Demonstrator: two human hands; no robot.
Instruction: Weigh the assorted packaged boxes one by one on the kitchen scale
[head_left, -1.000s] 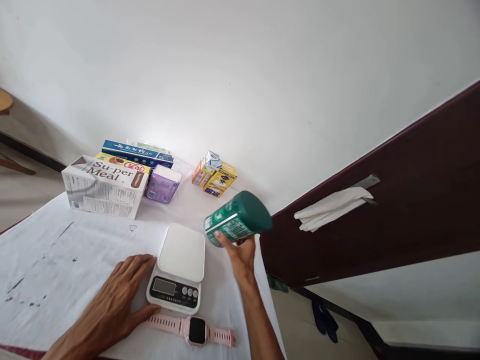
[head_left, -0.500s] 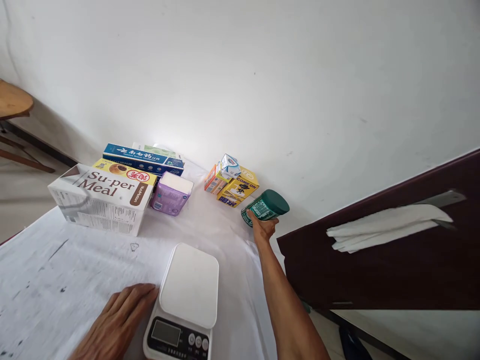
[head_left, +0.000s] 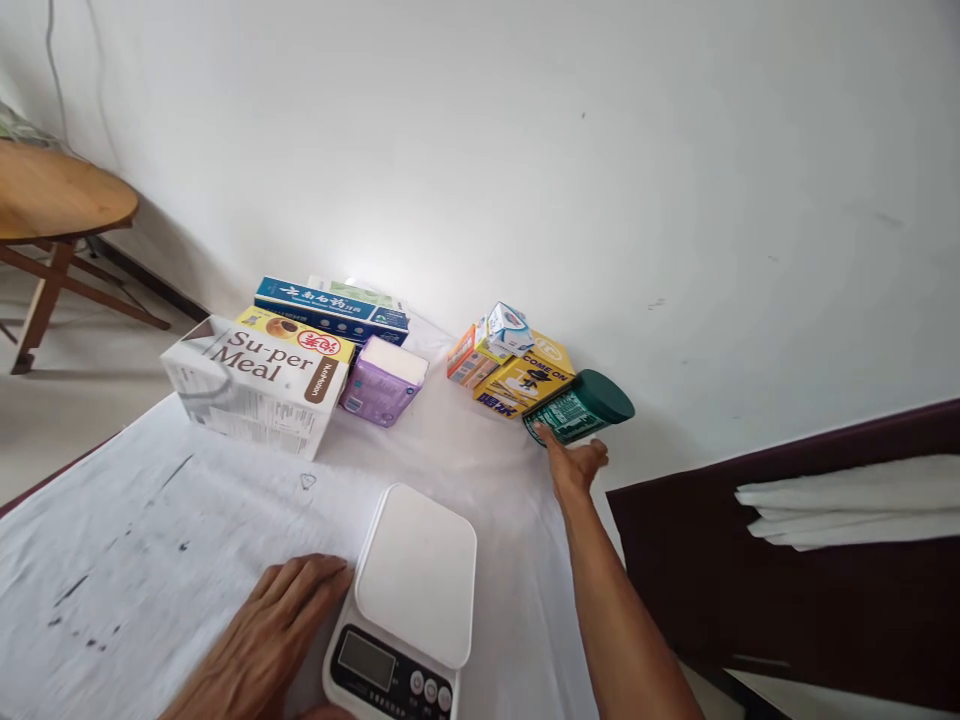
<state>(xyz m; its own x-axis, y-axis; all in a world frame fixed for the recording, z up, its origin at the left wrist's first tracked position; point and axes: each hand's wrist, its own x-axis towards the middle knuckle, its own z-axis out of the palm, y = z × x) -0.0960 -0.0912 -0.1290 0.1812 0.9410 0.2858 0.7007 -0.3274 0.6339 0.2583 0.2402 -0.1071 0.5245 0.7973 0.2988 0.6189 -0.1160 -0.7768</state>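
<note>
A green canister with a dark lid [head_left: 581, 408] stands at the table's right edge, close beside a yellow box [head_left: 529, 380]. My right hand [head_left: 574, 462] is just in front of it, thumb and fingers apart; the thumb overlaps the canister's lower part, and whether it touches cannot be made out. A white kitchen scale [head_left: 416, 575] lies in front of me with a bare platform and a dark display. My left hand [head_left: 289, 610] rests flat on the cloth, its fingertips at the scale's left side.
To the left stand a white Su-per Meal box [head_left: 255, 385], a yellow box [head_left: 300, 337], a blue toothpaste box [head_left: 330, 310] and a purple tissue pack [head_left: 384, 385]. Small cartons [head_left: 510, 330] stand by the right-hand yellow box. The wall [head_left: 480, 180] rises behind the table.
The right hand's fingers have loosened from the canister, which now stands closer against the yellow box. The view has swung left, shifting everything rightward. The left hand stays beside the scale.
</note>
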